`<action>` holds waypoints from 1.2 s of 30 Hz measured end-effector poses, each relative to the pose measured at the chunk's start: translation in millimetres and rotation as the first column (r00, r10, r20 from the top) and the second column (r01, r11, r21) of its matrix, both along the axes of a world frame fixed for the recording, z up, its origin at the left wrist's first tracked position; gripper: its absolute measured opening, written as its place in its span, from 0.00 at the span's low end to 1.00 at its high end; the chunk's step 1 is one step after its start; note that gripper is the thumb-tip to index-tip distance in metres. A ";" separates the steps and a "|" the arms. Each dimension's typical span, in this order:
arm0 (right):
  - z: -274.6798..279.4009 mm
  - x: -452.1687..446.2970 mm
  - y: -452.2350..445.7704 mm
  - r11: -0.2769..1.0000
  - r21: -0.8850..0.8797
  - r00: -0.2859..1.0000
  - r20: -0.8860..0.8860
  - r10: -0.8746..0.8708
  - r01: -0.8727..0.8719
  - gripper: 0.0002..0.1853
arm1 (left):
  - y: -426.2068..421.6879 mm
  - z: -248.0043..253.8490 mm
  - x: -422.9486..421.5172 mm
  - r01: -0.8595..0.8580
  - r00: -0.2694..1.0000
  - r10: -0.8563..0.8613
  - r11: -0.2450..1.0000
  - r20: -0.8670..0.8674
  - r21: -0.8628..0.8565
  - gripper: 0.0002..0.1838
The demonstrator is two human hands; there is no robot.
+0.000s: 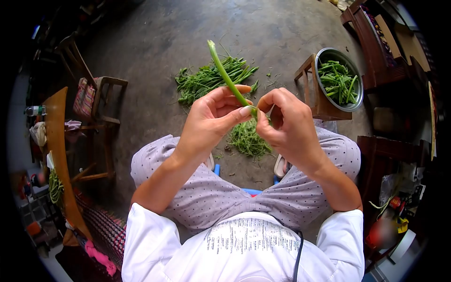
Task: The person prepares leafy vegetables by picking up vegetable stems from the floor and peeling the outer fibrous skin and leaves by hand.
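Observation:
A long green vegetable stalk (pixel 224 75) rises at a tilt from between my hands, its pale cut end pointing up and away. My left hand (pixel 213 113) is closed on the lower part, thumb and fingers pinching it. At the stalk's near end, my right hand (pixel 289 124) pinches with thumb and forefinger; whether it grips the stalk itself or a thin strand is too small to tell. Beyond my hands, a heap of similar green stalks (pixel 202 82) lies on the floor. Below them sits a pile of thin green peelings (pixel 251 140), partly hidden by my right hand.
At the right, a metal basin (pixel 359 94) of cut green pieces (pixel 336 80) stands on a wooden stool (pixel 324 110). A wooden chair (pixel 96 89) and a table edge (pixel 56 122) are at the left. Dark wooden furniture (pixel 371 56) lines the right side.

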State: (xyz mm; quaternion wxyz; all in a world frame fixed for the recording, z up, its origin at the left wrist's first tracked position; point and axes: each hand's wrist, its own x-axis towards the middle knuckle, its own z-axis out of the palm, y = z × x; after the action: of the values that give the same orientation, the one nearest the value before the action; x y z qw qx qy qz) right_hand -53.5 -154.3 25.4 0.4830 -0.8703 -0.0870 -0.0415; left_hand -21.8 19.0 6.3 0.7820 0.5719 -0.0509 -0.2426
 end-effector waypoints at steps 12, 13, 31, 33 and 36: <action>3.8 35.7 -68.9 0.275 0.891 0.908 -0.403 0.115 0.361 0.12 | 17.4 5.1 7.9 0.075 0.991 -0.077 0.997 -0.108 -0.018 0.19; 8.5 41.3 -80.3 0.218 0.920 0.933 -0.349 0.088 0.324 0.11 | 19.7 5.0 7.7 0.094 0.990 -0.094 0.996 -0.106 0.003 0.20; -4.1 -0.2 -6.1 0.962 0.268 0.986 -0.142 0.088 -0.047 0.06 | 15.9 6.1 -2.2 0.057 0.996 -0.059 0.997 -0.062 -0.043 0.20; -4.6 0.0 -4.1 0.969 0.244 0.990 -0.127 0.067 -0.034 0.06 | 14.8 5.9 -2.9 0.060 0.997 -0.061 0.998 -0.040 -0.036 0.20; -4.2 0.8 -2.5 0.977 0.214 0.992 -0.114 0.052 -0.027 0.05 | 13.7 4.7 -3.6 0.042 0.999 -0.042 0.999 0.004 0.007 0.19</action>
State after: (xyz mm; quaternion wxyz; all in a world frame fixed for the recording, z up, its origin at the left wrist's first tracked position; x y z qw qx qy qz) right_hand -52.6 -156.8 21.3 0.5780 -0.8129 -0.0705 0.0109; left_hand -25.4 32.7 11.0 0.7745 0.5740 -0.0635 -0.2582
